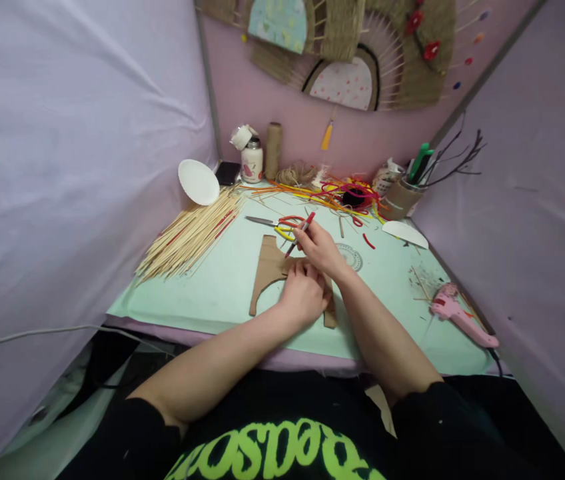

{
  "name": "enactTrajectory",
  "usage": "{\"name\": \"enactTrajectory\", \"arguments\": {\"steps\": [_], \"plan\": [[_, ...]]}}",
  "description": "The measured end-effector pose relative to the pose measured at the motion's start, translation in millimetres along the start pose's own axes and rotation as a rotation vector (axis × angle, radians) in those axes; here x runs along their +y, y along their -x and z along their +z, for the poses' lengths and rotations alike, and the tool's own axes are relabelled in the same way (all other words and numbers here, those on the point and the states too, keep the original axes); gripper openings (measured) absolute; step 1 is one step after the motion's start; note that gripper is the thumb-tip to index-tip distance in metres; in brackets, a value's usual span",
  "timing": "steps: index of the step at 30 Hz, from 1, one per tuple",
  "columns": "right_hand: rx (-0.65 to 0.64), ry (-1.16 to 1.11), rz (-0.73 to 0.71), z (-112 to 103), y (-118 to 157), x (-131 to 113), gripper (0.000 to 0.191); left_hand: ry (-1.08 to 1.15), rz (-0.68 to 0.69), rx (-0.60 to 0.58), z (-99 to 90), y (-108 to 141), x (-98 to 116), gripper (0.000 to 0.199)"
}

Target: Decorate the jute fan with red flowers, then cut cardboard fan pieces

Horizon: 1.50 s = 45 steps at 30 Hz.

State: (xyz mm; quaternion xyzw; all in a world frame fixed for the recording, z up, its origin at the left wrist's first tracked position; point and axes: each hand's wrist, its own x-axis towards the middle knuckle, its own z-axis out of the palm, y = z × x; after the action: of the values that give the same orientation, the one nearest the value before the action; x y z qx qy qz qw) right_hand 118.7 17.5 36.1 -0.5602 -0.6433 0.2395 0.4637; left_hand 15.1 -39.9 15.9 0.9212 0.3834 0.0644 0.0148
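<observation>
Shirt point(232, 400): lime-green lettering point(272, 448), too cut off to read surely.
Left hand point(304, 295): fingers bent together, laid on the brown cardboard point(266, 267).
Right hand point(320, 247): closed around a red-ended pen point(309, 221), tip down.
Cardboard: flat on the green table point(207, 300), partly under the left hand, by the pen tip.

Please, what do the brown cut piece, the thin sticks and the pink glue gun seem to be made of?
Brown cut piece: probably matte cardboard, from its flat brown face and cut edges.
Thin sticks: likely bamboo or wood, dull, mostly straw-coloured.
Pink glue gun: apparently smooth plastic, judging by its even colour and rounded body.
</observation>
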Motion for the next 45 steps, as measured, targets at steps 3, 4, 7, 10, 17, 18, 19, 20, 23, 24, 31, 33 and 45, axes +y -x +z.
{"name": "enactTrajectory", "arguments": {"steps": [3,4,7,10,17,18,19,20,23,24,31,33,45], "plan": [[-0.11,0.048,-0.047,10,-4,-3,0.024,0.008,-0.036,-0.017,2.3,1,5,0.056],[-0.136,0.061,-0.061,11,-5,-4,0.024,0.011,-0.047,-0.023,3.2,1,6,0.057],[-0.213,0.117,-0.109,14,-8,-8,0.022,0.039,-0.055,-0.028,6.1,1,8,0.059],[-0.301,0.208,-0.168,17,-10,-12,0.022,0.075,-0.044,-0.027,8.7,1,8,0.06],[-0.415,0.302,-0.235,21,-11,-15,0.021,0.097,-0.023,0.021,12.9,0,5,0.06],[-0.425,0.308,-0.243,22,-11,-15,0.021,0.099,-0.019,0.027,13.6,0,4,0.06],[-0.434,0.317,-0.248,22,-11,-15,0.021,0.101,-0.014,0.031,14.2,0,4,0.06],[-0.441,0.328,-0.252,22,-11,-15,0.022,0.102,-0.01,0.031,14.9,1,3,0.061],[-0.461,0.358,-0.259,22,-11,-17,0.022,0.099,0.002,0.023,16.4,0,3,0.063],[-0.469,0.368,-0.259,23,-12,-18,0.022,0.097,0.002,0.02,16.7,0,3,0.063],[-0.527,0.497,-0.282,31,-17,-21,0.025,0.111,-0.013,0.002,15.8,-2,4,0.062],[-0.524,0.504,-0.286,33,-18,-20,0.025,0.11,-0.013,0.002,14.9,-1,4,0.063],[-0.536,0.51,-0.28,31,-19,-18,0.022,0.111,0.0,-0.004,10.4,1,3,0.06]]}}
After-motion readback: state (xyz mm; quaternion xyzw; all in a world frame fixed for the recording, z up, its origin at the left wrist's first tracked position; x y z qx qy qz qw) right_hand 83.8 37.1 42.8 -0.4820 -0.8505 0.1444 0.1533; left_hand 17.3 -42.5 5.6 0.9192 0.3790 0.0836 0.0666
